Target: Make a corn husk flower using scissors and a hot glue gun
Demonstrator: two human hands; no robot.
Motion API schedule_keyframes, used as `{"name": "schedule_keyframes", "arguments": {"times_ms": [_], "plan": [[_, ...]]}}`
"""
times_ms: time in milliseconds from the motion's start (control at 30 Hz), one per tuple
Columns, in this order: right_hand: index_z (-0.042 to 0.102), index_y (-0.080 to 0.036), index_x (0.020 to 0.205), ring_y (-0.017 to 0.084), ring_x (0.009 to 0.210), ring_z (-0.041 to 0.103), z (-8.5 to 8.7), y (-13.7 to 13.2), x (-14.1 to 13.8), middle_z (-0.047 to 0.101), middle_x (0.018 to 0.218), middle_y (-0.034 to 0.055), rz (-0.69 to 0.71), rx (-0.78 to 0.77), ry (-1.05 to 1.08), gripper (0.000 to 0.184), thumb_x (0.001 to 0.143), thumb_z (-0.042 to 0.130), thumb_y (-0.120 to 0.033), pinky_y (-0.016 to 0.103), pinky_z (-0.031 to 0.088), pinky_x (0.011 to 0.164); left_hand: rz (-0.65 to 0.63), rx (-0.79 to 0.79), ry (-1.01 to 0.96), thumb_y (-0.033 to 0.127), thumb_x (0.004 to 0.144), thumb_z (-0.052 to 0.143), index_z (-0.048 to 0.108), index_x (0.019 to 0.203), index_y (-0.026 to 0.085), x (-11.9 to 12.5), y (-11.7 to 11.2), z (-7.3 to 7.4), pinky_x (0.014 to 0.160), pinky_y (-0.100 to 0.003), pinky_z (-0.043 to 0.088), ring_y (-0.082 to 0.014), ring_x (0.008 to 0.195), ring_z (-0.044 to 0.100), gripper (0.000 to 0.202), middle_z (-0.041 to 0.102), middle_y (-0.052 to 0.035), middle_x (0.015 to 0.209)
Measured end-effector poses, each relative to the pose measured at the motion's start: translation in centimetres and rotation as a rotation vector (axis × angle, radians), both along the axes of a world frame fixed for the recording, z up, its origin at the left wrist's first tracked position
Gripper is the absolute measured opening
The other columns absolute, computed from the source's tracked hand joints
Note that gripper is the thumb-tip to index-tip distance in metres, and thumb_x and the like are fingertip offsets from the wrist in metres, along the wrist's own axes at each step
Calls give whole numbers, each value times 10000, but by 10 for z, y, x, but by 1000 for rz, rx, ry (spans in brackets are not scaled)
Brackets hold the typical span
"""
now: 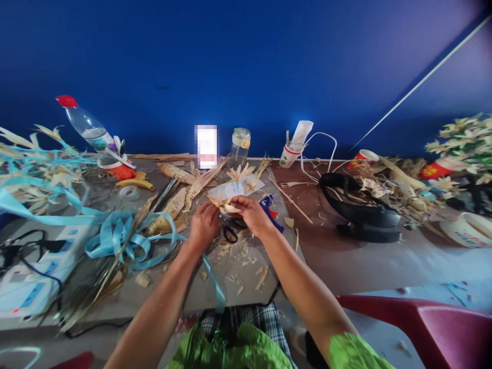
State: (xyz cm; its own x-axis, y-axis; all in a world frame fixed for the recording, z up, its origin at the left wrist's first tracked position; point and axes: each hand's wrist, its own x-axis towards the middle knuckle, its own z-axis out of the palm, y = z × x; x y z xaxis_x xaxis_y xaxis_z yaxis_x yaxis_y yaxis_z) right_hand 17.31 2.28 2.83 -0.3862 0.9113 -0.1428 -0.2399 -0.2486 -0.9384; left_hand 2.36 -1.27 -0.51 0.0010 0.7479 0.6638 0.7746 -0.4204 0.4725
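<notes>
In the middle of the table, both hands meet around a small flower of pale corn husk. My left hand pinches its left side, fingers curled. From the right, my right hand grips a husk petal between thumb and fingers. Just below the hands lie dark-handled scissors, partly covered. Beyond them, another husk flower rests over a white sheet. Husk scraps are scattered beneath my wrists. A blue object with a red part lies to the right of my right hand.
Light-blue ribbon, corn cobs and a power strip occupy the left. A glass jar and a paper cup stand at the back. A black headset-like band lies right; a red chair is nearby.
</notes>
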Motion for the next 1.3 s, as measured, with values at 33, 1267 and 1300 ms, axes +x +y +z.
{"name": "schedule_keyframes", "arguments": {"times_ms": [33, 1267, 1300], "plan": [[652, -170, 698, 106, 650, 514, -1, -1, -3, 609, 680, -23, -2, 53, -24, 192, 556, 725, -278, 238, 401, 654, 1, 5, -4, 179, 865, 424, 627, 787, 161, 0, 0, 1, 713, -317, 460, -189, 778, 592, 218, 640, -80, 776], [597, -184, 724, 121, 641, 493, -25, -4, -21, 568, 669, -23, -173, 191, -64, 190, 600, 667, -310, 241, 396, 643, -108, -196, -215, 193, 812, 483, 618, 697, 174, 6, 1, 9, 614, -264, 447, -151, 653, 591, 178, 651, -43, 691], [587, -182, 715, 114, 627, 480, -24, -4, -21, 554, 656, -28, -185, 170, -44, 193, 596, 669, -309, 238, 390, 631, -143, -228, -264, 213, 817, 491, 632, 726, 172, 6, 1, 10, 627, -270, 452, -154, 671, 593, 173, 660, -47, 717]]}}
